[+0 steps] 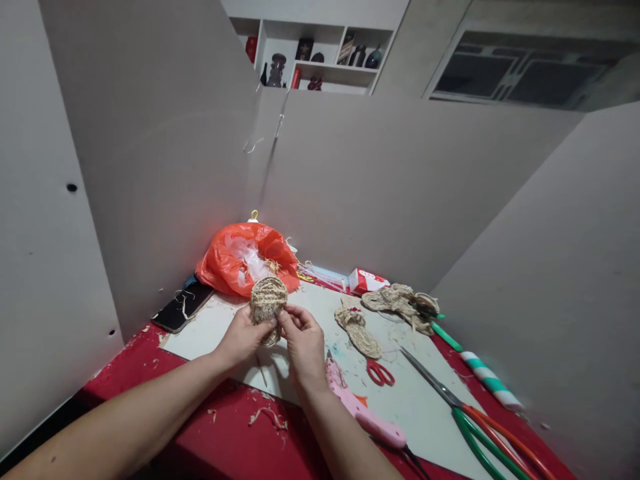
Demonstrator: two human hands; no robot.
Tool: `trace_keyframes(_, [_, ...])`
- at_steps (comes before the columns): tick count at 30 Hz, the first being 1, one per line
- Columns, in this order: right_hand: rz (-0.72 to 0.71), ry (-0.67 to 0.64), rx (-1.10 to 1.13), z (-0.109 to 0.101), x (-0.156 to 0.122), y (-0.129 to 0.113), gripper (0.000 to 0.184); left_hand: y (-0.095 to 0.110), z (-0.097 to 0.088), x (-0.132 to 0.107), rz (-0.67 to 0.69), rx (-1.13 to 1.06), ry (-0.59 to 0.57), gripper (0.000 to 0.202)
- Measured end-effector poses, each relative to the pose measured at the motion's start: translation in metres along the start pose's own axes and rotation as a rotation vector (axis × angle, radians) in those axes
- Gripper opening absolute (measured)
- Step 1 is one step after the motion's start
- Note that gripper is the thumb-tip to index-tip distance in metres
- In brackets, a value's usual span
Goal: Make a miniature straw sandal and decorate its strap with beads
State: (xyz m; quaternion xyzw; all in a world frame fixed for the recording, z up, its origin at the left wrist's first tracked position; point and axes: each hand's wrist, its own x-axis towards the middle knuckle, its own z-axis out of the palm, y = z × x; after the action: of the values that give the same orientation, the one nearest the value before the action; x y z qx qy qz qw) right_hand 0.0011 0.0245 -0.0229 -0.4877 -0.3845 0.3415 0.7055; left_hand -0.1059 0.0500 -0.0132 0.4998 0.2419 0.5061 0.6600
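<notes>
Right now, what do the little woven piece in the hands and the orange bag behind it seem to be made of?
The woven piece: probably dried straw or raffia, matt and rough; pale tan strands run in tight rows, and similar loose scraps lie nearby. The orange bag: thin plastic, glossy; it crinkles and shines where light hits.

Orange bag [245, 257], phone [183, 307], pink glue gun [365, 417], red scissors [379, 372]

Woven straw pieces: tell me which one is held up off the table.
The straw piece between left hand and right hand, before the orange bag; the others lie on the mat.
</notes>
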Motion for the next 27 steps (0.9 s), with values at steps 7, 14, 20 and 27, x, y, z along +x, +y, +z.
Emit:
trace_keyframes(7, [-0.063, -0.023, -0.050, 0.003, -0.004, -0.006, 0.030, -0.001, -0.008, 0.004, -0.035, -0.003, -0.018, 0.031])
trace_keyframes(14, [-0.038, -0.042, -0.101, -0.002, 0.002, -0.002, 0.021, -0.002, -0.009, 0.005, -0.074, -0.024, -0.025, 0.027])
trace_keyframes(20, [0.000, -0.059, -0.051, 0.000, 0.002, -0.002, 0.026, 0.005, -0.015, 0.008, -0.126, -0.080, 0.007, 0.027])
trace_keyframes(27, [0.042, -0.056, -0.012, 0.004, 0.000, 0.001, 0.033, 0.006, -0.017, 0.012, -0.161, -0.149, 0.054, 0.025])
